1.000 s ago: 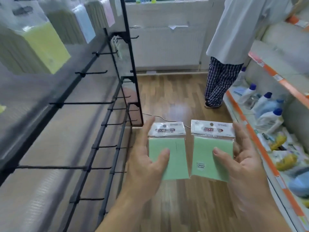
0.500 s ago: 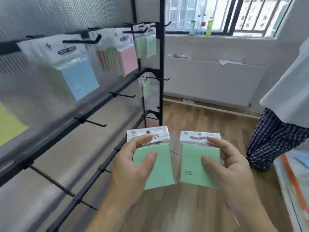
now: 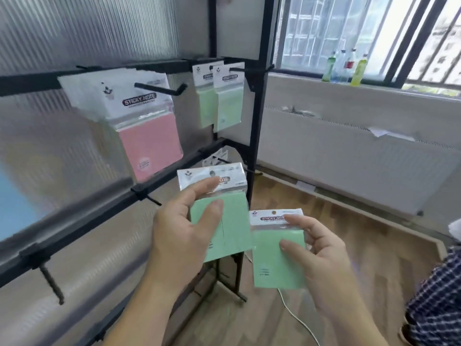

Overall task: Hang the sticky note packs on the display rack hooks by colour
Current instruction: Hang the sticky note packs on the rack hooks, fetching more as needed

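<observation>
My left hand (image 3: 182,233) grips a green sticky note pack (image 3: 234,231), thumb on its face, raised toward the black display rack (image 3: 257,116). My right hand (image 3: 321,260) pinches a second green pack (image 3: 272,265), lower and to the right. On the rack's top bar, a stack of pink packs (image 3: 147,136) hangs on a hook (image 3: 162,89). Two green packs (image 3: 228,101) hang on a hook at the rack's far end. A blue pack (image 3: 15,208) shows at the left edge.
Bare hooks (image 3: 52,283) stick out from the lower bars. A white radiator (image 3: 349,156) runs under the window, with bottles (image 3: 345,69) on the sill. A person in checked trousers (image 3: 436,303) stands at the right. A white cable (image 3: 296,318) lies on the wooden floor.
My view has swung up and closer to the rack. My left hand has lifted its green pack higher toward the hooks; my right hand stays lower with its pack.
</observation>
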The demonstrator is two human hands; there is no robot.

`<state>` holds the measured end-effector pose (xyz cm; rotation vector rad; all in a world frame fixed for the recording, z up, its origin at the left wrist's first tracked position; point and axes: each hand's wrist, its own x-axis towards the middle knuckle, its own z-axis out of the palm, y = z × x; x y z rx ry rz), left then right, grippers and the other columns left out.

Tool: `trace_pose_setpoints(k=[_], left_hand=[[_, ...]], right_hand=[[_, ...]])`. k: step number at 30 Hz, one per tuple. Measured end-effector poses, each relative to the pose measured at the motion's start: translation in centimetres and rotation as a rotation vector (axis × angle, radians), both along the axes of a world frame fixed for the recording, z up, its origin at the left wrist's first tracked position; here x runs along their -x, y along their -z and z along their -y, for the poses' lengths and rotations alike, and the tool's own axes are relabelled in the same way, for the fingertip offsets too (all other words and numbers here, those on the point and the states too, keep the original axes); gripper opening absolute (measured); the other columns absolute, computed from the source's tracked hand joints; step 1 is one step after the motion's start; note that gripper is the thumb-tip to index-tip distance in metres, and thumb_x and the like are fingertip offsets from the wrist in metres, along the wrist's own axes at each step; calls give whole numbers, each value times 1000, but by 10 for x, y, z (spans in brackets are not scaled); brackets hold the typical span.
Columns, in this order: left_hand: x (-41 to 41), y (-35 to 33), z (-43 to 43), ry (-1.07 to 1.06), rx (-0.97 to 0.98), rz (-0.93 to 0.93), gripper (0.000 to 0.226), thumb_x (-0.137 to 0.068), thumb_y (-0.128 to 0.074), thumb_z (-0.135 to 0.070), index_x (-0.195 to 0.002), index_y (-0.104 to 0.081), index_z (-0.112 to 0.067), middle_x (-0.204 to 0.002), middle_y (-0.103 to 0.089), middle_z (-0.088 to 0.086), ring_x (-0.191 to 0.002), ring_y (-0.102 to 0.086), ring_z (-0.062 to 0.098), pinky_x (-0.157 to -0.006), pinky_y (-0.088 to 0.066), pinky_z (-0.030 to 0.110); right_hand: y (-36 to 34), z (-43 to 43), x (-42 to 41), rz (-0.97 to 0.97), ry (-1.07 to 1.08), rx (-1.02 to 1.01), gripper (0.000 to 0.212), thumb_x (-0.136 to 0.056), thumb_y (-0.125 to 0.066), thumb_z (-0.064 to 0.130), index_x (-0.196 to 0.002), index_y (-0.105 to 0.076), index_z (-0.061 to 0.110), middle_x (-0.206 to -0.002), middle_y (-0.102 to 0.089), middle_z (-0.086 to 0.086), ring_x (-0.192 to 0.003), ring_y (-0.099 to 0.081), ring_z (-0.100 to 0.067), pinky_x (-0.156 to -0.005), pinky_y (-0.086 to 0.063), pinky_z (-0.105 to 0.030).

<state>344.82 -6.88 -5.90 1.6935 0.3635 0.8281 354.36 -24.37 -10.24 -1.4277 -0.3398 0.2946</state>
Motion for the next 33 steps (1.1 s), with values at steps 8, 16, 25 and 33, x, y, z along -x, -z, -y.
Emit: trace_pose_setpoints(k=[8, 16, 25, 33], left_hand=[[-100, -38, -28, -71, -229, 28, 30, -83, -61, -32, -107, -64, -50, -107, -69, -22, -98, -66, 3, -79, -58, 37], [-149, -73, -13, -133, -400, 127, 35, -87, -62, -26, -116, -63, -45, -114, -65, -24, -107, -63, 3, -83, -57, 36], [-183, -89, -2, -305, -559, 119, 42, -87, -60, -25, -125, -58, -44, -120, -54, -31, -110, -56, -6, -89, -50, 20], [-191, -93, 5, -378, -599, 15, 50, -90, -54, -28, -135, -45, -47, -117, -50, -33, -106, -52, -9, -82, -52, 18]], right_hand=[[-11, -50, -103, 14, -203, 47, 45, -84, -56, -16, -110, -67, 19, -92, -76, 2, -73, -71, -12, -57, -51, -19], [2, -72, -168, -16, -313, 83, 41, -74, -63, 12, -114, -70, 16, -101, -75, -3, -81, -72, -18, -60, -52, -22], [12, -75, -205, -73, -419, 157, 35, -89, -59, -9, -109, -69, 18, -91, -76, 7, -74, -72, -11, -57, -51, -18], [20, -70, -218, -36, -499, 277, 43, -90, -54, -7, -110, -69, 28, -85, -76, 3, -65, -67, -12, -56, -48, -21]])
